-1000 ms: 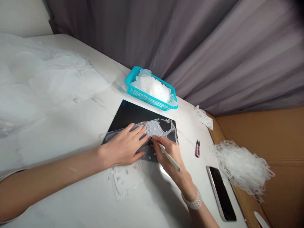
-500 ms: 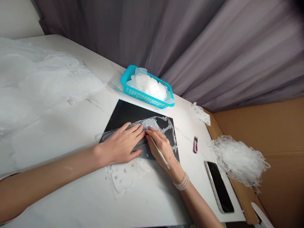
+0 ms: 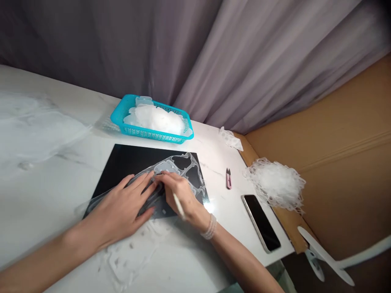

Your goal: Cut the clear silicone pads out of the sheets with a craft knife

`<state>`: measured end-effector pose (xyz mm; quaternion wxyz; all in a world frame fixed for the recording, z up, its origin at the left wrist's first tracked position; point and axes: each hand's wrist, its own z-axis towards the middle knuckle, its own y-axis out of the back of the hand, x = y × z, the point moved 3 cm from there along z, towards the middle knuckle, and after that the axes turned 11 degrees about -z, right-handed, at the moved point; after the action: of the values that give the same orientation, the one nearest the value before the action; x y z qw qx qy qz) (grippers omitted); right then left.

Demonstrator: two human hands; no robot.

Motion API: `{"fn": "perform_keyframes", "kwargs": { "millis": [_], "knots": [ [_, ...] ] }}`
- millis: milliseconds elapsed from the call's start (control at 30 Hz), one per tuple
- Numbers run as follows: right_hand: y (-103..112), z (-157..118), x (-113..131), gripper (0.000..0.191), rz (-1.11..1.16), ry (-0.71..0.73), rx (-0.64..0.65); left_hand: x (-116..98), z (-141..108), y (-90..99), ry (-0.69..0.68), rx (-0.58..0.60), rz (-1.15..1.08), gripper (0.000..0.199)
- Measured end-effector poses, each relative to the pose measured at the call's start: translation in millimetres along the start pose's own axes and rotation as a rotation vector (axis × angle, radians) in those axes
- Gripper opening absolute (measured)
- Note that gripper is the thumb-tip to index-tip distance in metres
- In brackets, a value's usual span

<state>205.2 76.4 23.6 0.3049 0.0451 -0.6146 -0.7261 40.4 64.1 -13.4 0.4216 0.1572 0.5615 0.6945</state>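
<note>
A black mat (image 3: 128,156) lies on the white marbled table, with a translucent plastic sheet (image 3: 165,166) across it. My left hand (image 3: 125,203) rests flat on the sheet, fingers spread, pressing it to the mat. Close beside its fingertips, my right hand (image 3: 179,191) pinches a slim pale pen-like tool (image 3: 179,206), its tip against the sheet and mostly hidden by the fingers. Cut-out openings show in the sheet's right part. Another clear sheet piece (image 3: 128,256) hangs over the mat's near edge onto the table.
Behind the mat stands a blue basket (image 3: 149,134) of white pieces. To the right lie pink snips (image 3: 229,179), a phone (image 3: 261,224), a crumpled white piece (image 3: 230,139) and a heap of clear strips (image 3: 276,184). Clear film (image 3: 36,130) covers the left.
The view has swung right, so the table things appear further left. Both hands stay at the same part of the sheet; the tool in my right hand is tilted more steeply.
</note>
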Motion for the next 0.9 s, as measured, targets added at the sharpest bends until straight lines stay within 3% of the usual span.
{"fn": "perform_keyframes", "kwargs": {
  "millis": [133, 200, 267, 333, 433, 533, 600, 667, 733, 800, 900],
  "knots": [
    [45, -21, -87, 0.016, 0.542, -0.580, -0.363, 2, 1, -2.0, -0.005, 0.010, 0.034, 0.058],
    [72, -37, -122, 0.012, 0.595, -0.665, -0.444, 2, 2, -2.0, -0.001, 0.016, 0.034, 0.057],
    [88, -51, -140, 0.011, 0.655, -0.697, -0.450, 1, 4, 1.1, 0.007, 0.032, 0.009, 0.056],
    [91, -55, -138, 0.014, 0.713, -0.691, -0.435, 0, 9, 9.1, 0.034, 0.051, -0.064, 0.054],
    [81, -45, -104, 0.021, 0.832, -0.590, -0.441, -2, 26, 30.6, 0.180, 0.011, -0.330, 0.048],
    [78, -30, -55, 0.023, 0.797, -0.429, -0.390, -3, 50, 43.4, 0.505, -0.046, -0.940, 0.056],
    [82, -26, -26, 0.025, 0.672, -0.315, -0.257, -6, 64, 38.1, 0.721, 0.017, -1.458, 0.067],
    [85, -27, -8, 0.034, 0.636, -0.220, -0.102, -8, 75, 29.8, 0.834, 0.081, -1.810, 0.064],
    [88, -30, -6, 0.053, 0.703, -0.221, -0.040, -8, 80, 22.9, 0.845, 0.081, -1.907, 0.042],
    [91, -31, -19, 0.073, 0.768, -0.316, -0.130, -6, 81, 18.7, 0.831, 0.067, -1.854, 0.024],
    [92, -24, -44, 0.088, 0.796, -0.443, -0.307, -6, 78, 18.0, 0.842, 0.064, -1.744, 0.022]
  ]
}}
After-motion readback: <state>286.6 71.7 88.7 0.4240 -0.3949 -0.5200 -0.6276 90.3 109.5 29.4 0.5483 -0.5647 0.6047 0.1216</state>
